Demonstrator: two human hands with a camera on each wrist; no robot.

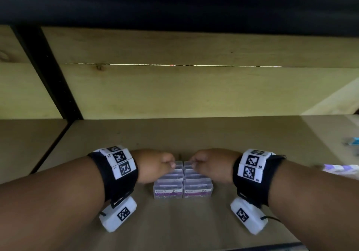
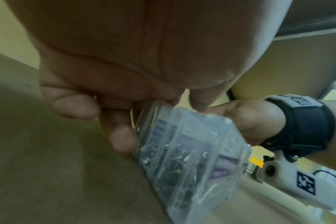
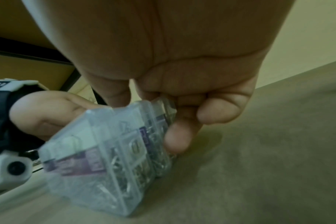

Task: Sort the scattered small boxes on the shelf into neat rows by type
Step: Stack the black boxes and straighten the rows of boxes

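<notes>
— So why do both hands sit at the far end of the clear boxes (image 1: 182, 180) rather than on top?

— Likely for squaring up. The boxes stand in two columns on the wooden shelf (image 1: 252, 140), near its front edge, purple labels facing the person. The left hand (image 1: 155, 166) takes the left column's back end and the right hand (image 1: 210, 166) the right column's, so each can draw or nudge its own line without upsetting the other.

— Are the hands closed on anything?

— Yes. In the left wrist view the left fingers (image 2: 123, 136) curl down the outer side of the rear box, with the thumb (image 2: 199, 97) on its top edge: a pinch. The right wrist view mirrors it, the right fingers (image 3: 179, 136) pressed on the outer side and the thumb (image 3: 117, 91) above.

— And the columns touch?

— From the head view they lie side by side with only a thin seam between; whether they truly touch cannot be told.

— Is sorting finished, then?

— Probably not. A small blue thing (image 1: 353, 141) and a purple-and-white packet (image 1: 342, 168) lie well apart at the right edge, too blurred to name. They may belong to other rows.

— Any risk?

— The boxes look smooth and hold loose metal clips, so a squeeze from the ends could buckle a column.
</notes>
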